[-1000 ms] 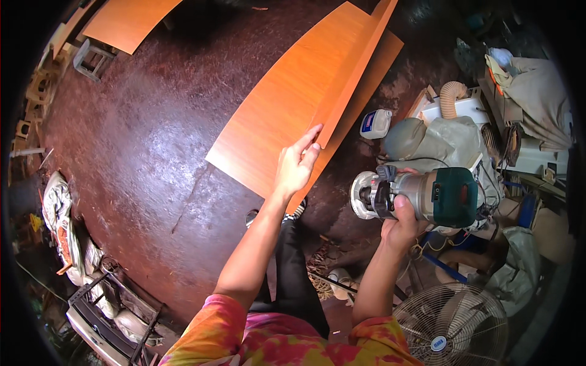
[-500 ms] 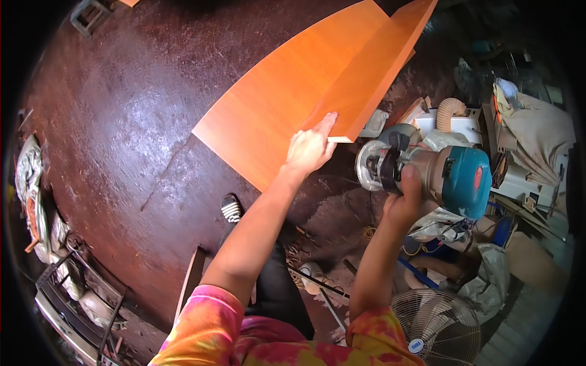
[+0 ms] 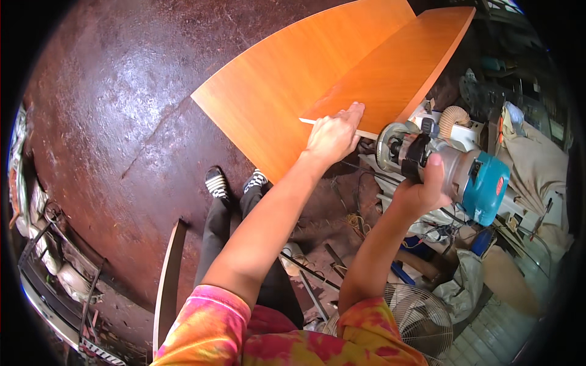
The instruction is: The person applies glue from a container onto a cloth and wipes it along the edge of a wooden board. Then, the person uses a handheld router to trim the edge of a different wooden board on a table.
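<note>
My left hand [image 3: 334, 139] grips the near end of a narrow orange wooden board [image 3: 397, 76], fingers lying over its top face. That board slants above a wider orange panel [image 3: 293, 73] with a curved outer edge. In my right hand [image 3: 423, 190] is a handheld router [image 3: 467, 177] with a teal motor cap and a round metal base. My thumb lies over its body, while the other fingers are mostly hidden behind it. The router is held sideways, its base facing the near end of the narrow board. Whether the base touches the board I cannot tell.
Below my right arm stands a round wire-caged fan [image 3: 421, 320]. A ribbed tan hose [image 3: 453, 119], cloths and tools clutter the right side. A thin upright board [image 3: 168, 287] stands left of my legs. A metal frame [image 3: 67, 293] and bags line the far left.
The narrow board has turned so that more of its broad face shows, and its far end has swung right. My left hand and the router appear farther right; the whole view has shifted too.
</note>
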`<action>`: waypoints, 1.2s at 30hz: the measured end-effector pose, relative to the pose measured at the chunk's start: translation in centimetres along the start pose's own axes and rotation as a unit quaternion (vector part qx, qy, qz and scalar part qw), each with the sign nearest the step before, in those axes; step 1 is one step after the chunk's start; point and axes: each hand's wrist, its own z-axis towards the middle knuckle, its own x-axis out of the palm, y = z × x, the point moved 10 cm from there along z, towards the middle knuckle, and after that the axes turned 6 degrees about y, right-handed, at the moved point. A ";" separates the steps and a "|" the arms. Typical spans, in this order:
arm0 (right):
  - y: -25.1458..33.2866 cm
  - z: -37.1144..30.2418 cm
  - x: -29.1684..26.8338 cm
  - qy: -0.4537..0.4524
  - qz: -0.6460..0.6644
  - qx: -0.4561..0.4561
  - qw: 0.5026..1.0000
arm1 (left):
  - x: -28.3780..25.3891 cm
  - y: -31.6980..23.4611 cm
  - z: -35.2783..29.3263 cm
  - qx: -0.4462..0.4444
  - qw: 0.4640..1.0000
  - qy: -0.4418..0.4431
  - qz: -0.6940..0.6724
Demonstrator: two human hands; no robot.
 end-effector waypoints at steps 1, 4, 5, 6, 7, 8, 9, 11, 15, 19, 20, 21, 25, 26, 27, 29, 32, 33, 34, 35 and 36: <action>0.2 -0.1 -0.2 -0.015 0.006 -0.006 1.000 | 0.0 0.0 -0.1 -0.003 1.000 0.000 -0.004; -0.4 -0.4 -1.0 -0.035 -0.016 -0.009 0.999 | 0.1 0.1 -0.1 0.004 1.000 -0.003 -0.021; -0.3 -0.5 -1.1 -0.048 -0.019 -0.021 0.998 | 0.1 0.2 -0.1 0.007 1.000 -0.006 -0.020; -0.3 -0.6 -1.2 -0.048 -0.020 -0.020 0.998 | 0.1 0.3 -0.1 0.010 1.000 -0.009 -0.019; -0.9 -0.8 -1.6 -0.046 -0.019 0.004 0.999 | 0.2 0.4 -0.1 0.009 1.000 -0.009 -0.019; -1.4 -0.8 -1.8 -0.045 -0.019 0.027 0.998 | 0.1 0.3 -0.1 0.011 1.000 -0.010 -0.019; -1.7 -0.7 -2.2 -0.045 -0.020 0.026 0.998 | 0.1 0.2 -0.1 0.013 1.000 -0.012 -0.019; -1.7 -0.5 -1.7 -0.030 -0.005 0.026 0.999 | 0.1 0.1 0.0 0.012 1.000 -0.013 -0.020; -0.1 -0.8 -0.1 -0.041 -0.004 -0.011 0.999 | 0.0 0.0 0.0 0.012 1.000 -0.014 -0.022; -0.7 -0.9 -0.9 -0.055 -0.013 0.003 0.998 | -0.3 -0.1 0.0 0.017 0.999 -0.023 -0.026; -0.7 -0.9 -0.9 -0.058 -0.019 0.003 0.998 | -0.3 0.0 0.1 0.018 0.999 -0.021 -0.026; -0.6 -0.9 -0.7 -0.058 -0.019 0.003 0.998 | -0.3 0.0 0.1 0.018 0.999 -0.019 -0.026; -0.3 -1.1 -0.2 -0.056 -0.003 0.011 0.998 | -0.3 -0.2 0.0 0.018 0.999 -0.019 -0.025; -0.5 -1.2 -0.2 -0.057 0.000 0.029 0.998 | -0.3 -0.2 0.0 0.017 0.999 -0.019 -0.024; -0.4 -1.3 0.1 -0.057 0.000 0.029 0.998 | -0.3 -0.2 0.0 0.016 0.999 -0.018 -0.024; 0.3 -1.3 0.7 -0.055 -0.003 0.015 0.998 | -0.4 -0.2 0.0 0.019 0.999 -0.023 -0.023; -0.2 -1.5 0.3 -0.069 -0.009 0.042 0.997 | -0.4 -0.1 0.0 0.020 0.999 -0.026 -0.023; -0.1 -1.5 0.4 -0.069 -0.009 0.042 0.997 | -0.3 0.0 0.0 0.017 0.999 -0.023 -0.023; -0.2 -1.6 0.3 -0.076 -0.015 0.047 0.996 | -0.3 0.0 0.0 0.017 0.999 -0.023 -0.023; -0.2 -1.7 0.3 -0.084 -0.020 0.051 0.995 | -0.3 -0.1 0.0 0.018 0.999 -0.024 -0.023; -0.3 -1.7 0.3 -0.083 -0.020 0.052 0.995 | -0.3 -0.1 0.1 0.019 0.999 -0.024 -0.022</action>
